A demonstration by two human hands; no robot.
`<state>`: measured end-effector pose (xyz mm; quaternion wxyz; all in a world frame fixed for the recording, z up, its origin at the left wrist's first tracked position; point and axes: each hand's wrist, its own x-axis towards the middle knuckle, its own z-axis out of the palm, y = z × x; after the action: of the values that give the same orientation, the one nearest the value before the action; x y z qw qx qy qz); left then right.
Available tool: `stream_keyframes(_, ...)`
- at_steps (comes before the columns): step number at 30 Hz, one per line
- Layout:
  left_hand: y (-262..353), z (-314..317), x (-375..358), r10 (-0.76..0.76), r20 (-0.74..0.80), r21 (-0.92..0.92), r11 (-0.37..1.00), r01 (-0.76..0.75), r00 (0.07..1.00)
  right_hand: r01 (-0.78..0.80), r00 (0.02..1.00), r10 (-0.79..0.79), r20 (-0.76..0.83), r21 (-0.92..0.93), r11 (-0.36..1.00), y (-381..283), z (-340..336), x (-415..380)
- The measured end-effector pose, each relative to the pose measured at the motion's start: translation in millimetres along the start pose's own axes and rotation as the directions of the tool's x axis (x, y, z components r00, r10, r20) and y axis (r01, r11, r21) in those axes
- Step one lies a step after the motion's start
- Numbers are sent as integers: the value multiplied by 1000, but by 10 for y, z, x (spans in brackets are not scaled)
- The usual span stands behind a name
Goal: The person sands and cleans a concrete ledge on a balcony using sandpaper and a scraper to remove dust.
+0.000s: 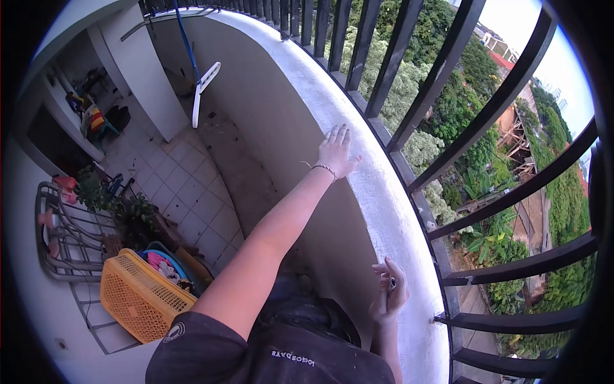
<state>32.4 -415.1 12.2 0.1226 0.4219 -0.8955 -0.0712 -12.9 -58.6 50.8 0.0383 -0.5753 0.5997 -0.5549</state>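
My left hand (336, 150) lies palm down on the white top of the curved balcony wall (374, 192). Its fingers are stretched out, and a thin braided bracelet (325, 169) circles the wrist. Closer to my body, my right hand (391, 296) is held by the inner edge of the same ledge, fingers curled. A small dark round end (392, 281) shows among those fingers; what it belongs to is hidden. Whitish powder or paint marks both hands.
Black metal railing bars (441, 83) rise along the ledge's outer side. A white plastic hanger (203, 89) dangles from a blue strap. On the left are a yellow basket (144, 297), potted plants (131, 214) and a metal rack (54, 230). Tiles (185, 166) cover the floor.
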Motion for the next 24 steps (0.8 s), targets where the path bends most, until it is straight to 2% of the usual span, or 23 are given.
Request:
stream_keyframes(1,-169,11,42,-109,-45,-25,994,108,993,4,1000,-4,-14,37,999,20,60,7)
stream_keyframes(3,-269,137,-75,-90,-130,-153,986,70,987,-6,999,12,-52,103,995,70,173,4)
stream_keyframes(5,-232,211,-463,38,-214,-229,969,-88,976,-44,998,51,-35,173,984,102,318,48)
stream_keyframes(7,-264,330,-993,233,-324,-321,885,-338,917,-64,998,64,8,206,976,161,442,129)
stream_keyframes(9,-406,439,-1546,214,-123,-504,828,-247,969,-71,995,56,78,205,976,212,576,230)
stream_keyframes(10,-548,544,-1808,160,-4,-511,848,-140,987,-87,992,68,103,192,978,248,658,271)
stream_keyframes(11,-718,690,-2084,103,112,-512,859,-32,988,-111,988,87,128,198,974,290,748,310)
stream_keyframes(13,-1153,1027,-2706,-137,319,-559,772,303,938,-149,976,111,185,211,966,387,947,371)
stream_keyframes(14,-1411,1312,-3085,-282,382,-450,775,444,880,-205,958,155,242,200,958,433,1029,380)
stream_keyframes(16,-1799,1578,-3782,-536,553,-206,654,728,638,-278,920,205,335,187,942,596,1187,346)
stream_keyframes(17,-1930,1657,-4105,-630,603,-73,568,820,490,-315,895,231,382,174,933,684,1261,308)
stream_keyframes(19,-2019,1580,-4560,-729,636,157,442,883,251,-375,850,288,440,122,919,835,1397,240)
stream_keyframes(22,-2119,1815,-5296,-754,650,201,285,937,89,-448,761,370,533,20,894,1023,1569,228)
stream_keyframes(24,-2115,2020,-5623,-742,671,224,205,953,2,-418,731,363,577,-40,907,1146,1699,213)
